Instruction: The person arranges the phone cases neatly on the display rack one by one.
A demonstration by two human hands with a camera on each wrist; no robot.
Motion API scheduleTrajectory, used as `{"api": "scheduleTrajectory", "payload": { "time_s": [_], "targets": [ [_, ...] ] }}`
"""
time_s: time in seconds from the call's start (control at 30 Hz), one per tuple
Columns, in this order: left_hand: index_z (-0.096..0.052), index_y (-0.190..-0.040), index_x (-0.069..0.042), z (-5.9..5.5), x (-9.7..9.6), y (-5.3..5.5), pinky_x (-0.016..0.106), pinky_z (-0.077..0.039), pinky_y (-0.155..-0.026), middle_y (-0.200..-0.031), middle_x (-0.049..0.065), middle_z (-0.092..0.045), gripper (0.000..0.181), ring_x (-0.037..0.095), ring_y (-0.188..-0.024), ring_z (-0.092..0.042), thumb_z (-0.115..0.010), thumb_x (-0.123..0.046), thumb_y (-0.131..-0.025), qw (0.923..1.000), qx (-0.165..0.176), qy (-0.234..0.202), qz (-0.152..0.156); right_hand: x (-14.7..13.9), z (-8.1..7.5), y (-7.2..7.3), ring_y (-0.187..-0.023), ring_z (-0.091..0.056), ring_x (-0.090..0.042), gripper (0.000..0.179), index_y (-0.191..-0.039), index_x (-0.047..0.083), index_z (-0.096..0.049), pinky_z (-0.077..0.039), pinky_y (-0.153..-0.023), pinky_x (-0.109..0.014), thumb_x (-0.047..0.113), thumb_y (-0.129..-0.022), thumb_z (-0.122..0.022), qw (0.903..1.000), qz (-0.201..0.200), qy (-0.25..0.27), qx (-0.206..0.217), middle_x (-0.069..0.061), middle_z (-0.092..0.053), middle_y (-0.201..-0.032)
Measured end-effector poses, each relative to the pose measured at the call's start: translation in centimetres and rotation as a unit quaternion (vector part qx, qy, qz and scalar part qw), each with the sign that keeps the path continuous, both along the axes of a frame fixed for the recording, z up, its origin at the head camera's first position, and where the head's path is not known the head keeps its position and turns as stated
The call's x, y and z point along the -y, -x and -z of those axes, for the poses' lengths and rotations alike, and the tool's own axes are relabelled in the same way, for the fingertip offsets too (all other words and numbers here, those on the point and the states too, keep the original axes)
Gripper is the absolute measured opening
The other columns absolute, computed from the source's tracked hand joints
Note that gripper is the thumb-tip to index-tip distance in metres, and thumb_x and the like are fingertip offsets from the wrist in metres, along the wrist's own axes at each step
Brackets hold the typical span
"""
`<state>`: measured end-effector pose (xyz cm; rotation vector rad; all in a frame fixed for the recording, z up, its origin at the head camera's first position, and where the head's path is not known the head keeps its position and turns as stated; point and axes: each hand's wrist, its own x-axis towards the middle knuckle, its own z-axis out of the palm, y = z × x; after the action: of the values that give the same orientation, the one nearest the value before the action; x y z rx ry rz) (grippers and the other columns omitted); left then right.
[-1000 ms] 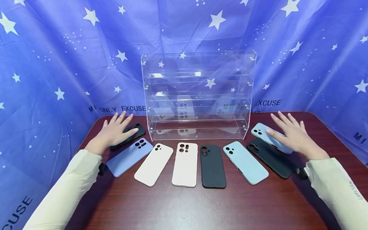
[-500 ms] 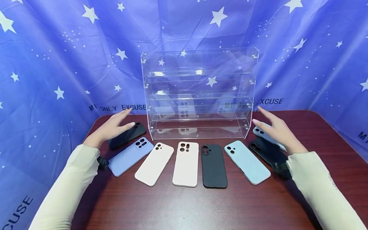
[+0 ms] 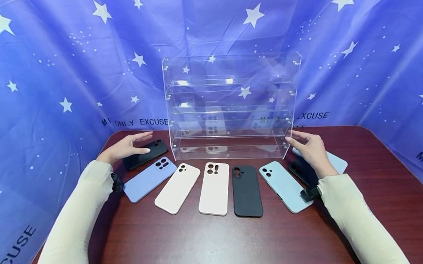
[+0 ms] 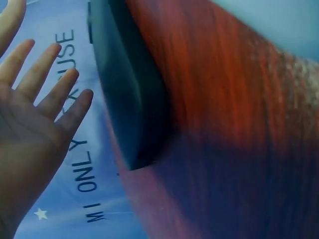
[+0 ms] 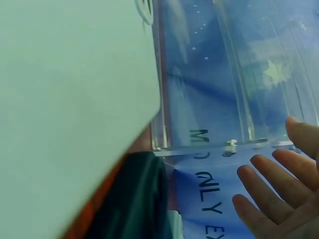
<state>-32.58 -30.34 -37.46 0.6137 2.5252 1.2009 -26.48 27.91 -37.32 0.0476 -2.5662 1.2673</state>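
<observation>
My left hand (image 3: 125, 147) hovers over a black phone case (image 3: 158, 149) at the left end of a row, its fingers extended. In the left wrist view that palm and its spread fingers (image 4: 55, 94) show beside the case. My right hand (image 3: 309, 149) is at the lower right side of a clear acrylic display stand (image 3: 229, 137). Its thumb and fingers (image 5: 271, 184) are fairly straight, either side of the stand's side panel in the right wrist view. Below that hand lie a light blue phone case (image 3: 337, 162) and a black case (image 3: 298, 173), both partly hidden.
Between the hands, a lavender case (image 3: 146, 184), cream cases (image 3: 176, 190) (image 3: 214, 193), a black case (image 3: 247, 193) and a light blue case (image 3: 282, 186) fan out before the stand on the dark red table (image 3: 209, 242). A blue starry curtain (image 3: 70, 55) hangs behind.
My right hand has moved left from above the right-hand cases to the stand's side. The left hand has sunk closer over its black case and turned edge-on. The cases lie as before.
</observation>
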Motion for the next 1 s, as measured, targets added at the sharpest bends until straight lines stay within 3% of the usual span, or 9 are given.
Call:
{"api": "scheduleTrajectory", "payload": {
  "time_s": [0.1,0.27,0.4,0.5,0.63,0.83,1.0],
  "targets": [
    [-0.025,-0.148,-0.005,0.5,0.1,0.3,0.058,-0.024,-0.109,-0.151,0.02,-0.027,0.075,0.038,-0.139,-0.022,-0.068,-0.018,-0.088,0.9997,0.02,-0.012,0.006,0.2,0.3,0.0,-0.081,-0.052,0.016,0.051,-0.125,0.003,-0.06,-0.044,-0.065,-0.005,0.038,-0.088,-0.065,1.0,0.007,0.002,0.002,-0.021,-0.064,-0.113],
    [-0.025,-0.148,-0.006,1.2,0.5,0.8,0.056,-0.023,-0.11,-0.152,0.019,-0.026,0.073,0.038,-0.139,-0.021,-0.066,-0.014,-0.089,0.9993,0.029,-0.023,0.004,0.4,0.3,-0.1,-0.105,-0.059,-0.015,0.049,-0.123,0.003,-0.062,-0.04,-0.069,-0.005,0.038,-0.089,-0.064,0.9994,0.028,-0.019,-0.002,-0.017,-0.066,-0.108],
    [-0.025,-0.148,-0.005,1.6,0.8,1.0,0.052,-0.025,-0.11,-0.152,0.019,-0.026,0.074,0.037,-0.139,-0.022,-0.067,-0.013,-0.088,0.9993,0.031,-0.02,-0.002,0.4,0.1,-0.1,-0.114,-0.054,-0.027,0.048,-0.123,0.003,-0.061,-0.038,-0.071,-0.007,0.037,-0.09,-0.063,0.999,0.031,-0.029,0.008,-0.017,-0.066,-0.109],
    [-0.027,-0.147,-0.003,2.0,1.0,1.0,0.037,-0.033,-0.108,-0.151,0.02,-0.027,0.075,0.036,-0.139,-0.023,-0.069,-0.013,-0.086,0.9993,0.036,-0.013,0.0,0.5,0.1,-0.2,-0.113,-0.054,-0.028,0.045,-0.123,0.003,-0.061,-0.038,-0.07,-0.009,0.034,-0.09,-0.063,0.9987,0.031,-0.038,0.012,-0.017,-0.065,-0.111],
    [-0.031,-0.146,-0.002,2.6,1.0,1.0,0.016,-0.037,-0.093,-0.149,0.02,-0.032,0.076,0.034,-0.136,-0.029,-0.072,-0.014,-0.083,0.9997,0.025,0.006,-0.003,0.6,0.1,-0.1,-0.112,-0.055,-0.028,0.043,-0.123,0.004,-0.061,-0.039,-0.068,-0.008,0.031,-0.091,-0.063,0.9985,0.03,-0.044,0.012,-0.016,-0.065,-0.11],
    [-0.03,-0.145,0.001,2.9,0.8,0.8,0.015,-0.037,-0.088,-0.148,0.023,-0.031,0.08,0.036,-0.134,-0.03,-0.074,-0.011,-0.08,0.9993,-0.004,0.036,-0.008,0.6,0.2,0.0,-0.107,-0.058,-0.024,0.043,-0.122,0.005,-0.062,-0.039,-0.067,-0.006,0.034,-0.09,-0.064,0.9982,0.032,-0.05,0.001,-0.015,-0.066,-0.108],
    [-0.03,-0.144,0.003,2.8,0.6,0.9,0.01,-0.036,-0.084,-0.147,0.024,-0.032,0.078,0.032,-0.127,-0.037,-0.074,-0.009,-0.081,0.9986,-0.014,0.052,-0.002,0.6,0.2,0.0,-0.08,-0.056,-0.001,0.042,-0.12,0.003,-0.064,-0.039,-0.059,-0.009,0.033,-0.089,-0.065,0.9977,0.036,-0.056,-0.012,-0.016,-0.068,-0.104]
  ]
}}
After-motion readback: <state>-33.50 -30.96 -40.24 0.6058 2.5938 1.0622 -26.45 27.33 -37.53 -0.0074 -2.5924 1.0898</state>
